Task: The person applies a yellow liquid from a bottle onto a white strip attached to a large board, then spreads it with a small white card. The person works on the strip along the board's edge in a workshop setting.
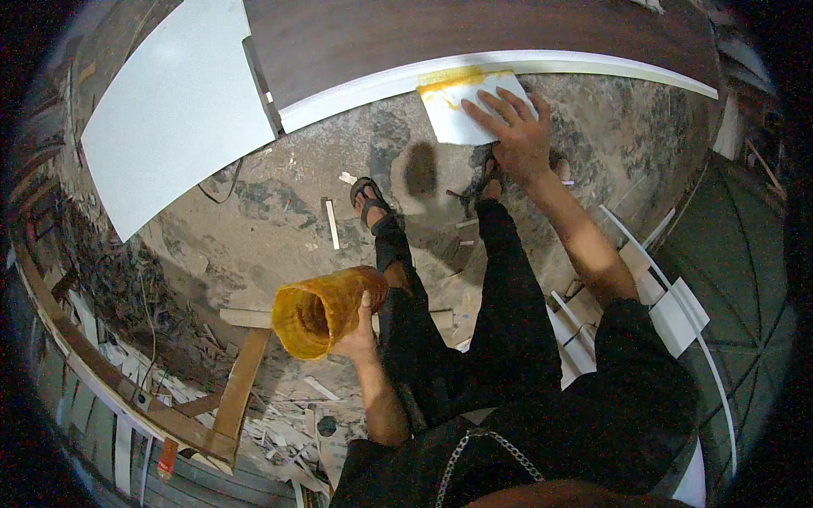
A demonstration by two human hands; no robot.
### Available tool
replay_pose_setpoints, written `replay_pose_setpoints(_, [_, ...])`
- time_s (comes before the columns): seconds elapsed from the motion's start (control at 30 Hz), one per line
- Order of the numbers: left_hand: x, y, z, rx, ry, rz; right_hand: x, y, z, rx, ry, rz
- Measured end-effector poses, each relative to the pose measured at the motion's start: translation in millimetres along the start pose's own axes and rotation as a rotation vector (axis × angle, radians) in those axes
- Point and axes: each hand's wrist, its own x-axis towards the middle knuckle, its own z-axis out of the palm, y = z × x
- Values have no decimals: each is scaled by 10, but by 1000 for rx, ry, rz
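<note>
My left hand [359, 335] is wrapped round an amber-yellow, glue-coated container [339, 292], tilted on its side with its open mouth toward the left. In my right hand [521, 140] is a small white rectangular sheet [457, 118], fingers laid over its face and the thumb hidden. Yellow glue smears the far edge of that sheet, which meets the white edge strip [360, 95] of a large dark brown board [474, 34]. Some yellow also shows along the strip there.
A large white panel [182, 118] lies at the board's left end. Wooden frame pieces [241, 389] and scattered offcuts [288, 449] are at the lower left. White strips and panel pieces [680, 317] stand by my right arm. My sandalled feet rest on the stained floor [296, 178].
</note>
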Motion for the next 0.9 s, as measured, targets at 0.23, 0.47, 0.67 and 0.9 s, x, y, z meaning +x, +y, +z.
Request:
replay_pose_setpoints(0.23, [-18, 49, 5, -20, -58, -88, 69, -74, -205, 61, -7, 45])
replay_pose_setpoints(0.47, [-26, -8, 30, -126, -50, -46, 190, 71, -60, 33, -48, 26])
replay_pose_setpoints(0.67, [17, -33, 4, -100, -29, -86, 196, 29, -88, 35, -93, 28])
replay_pose_setpoints(0.9, [179, -71, -46, -148, -5, -104, -40, -213, -112, 107, -370, 0])
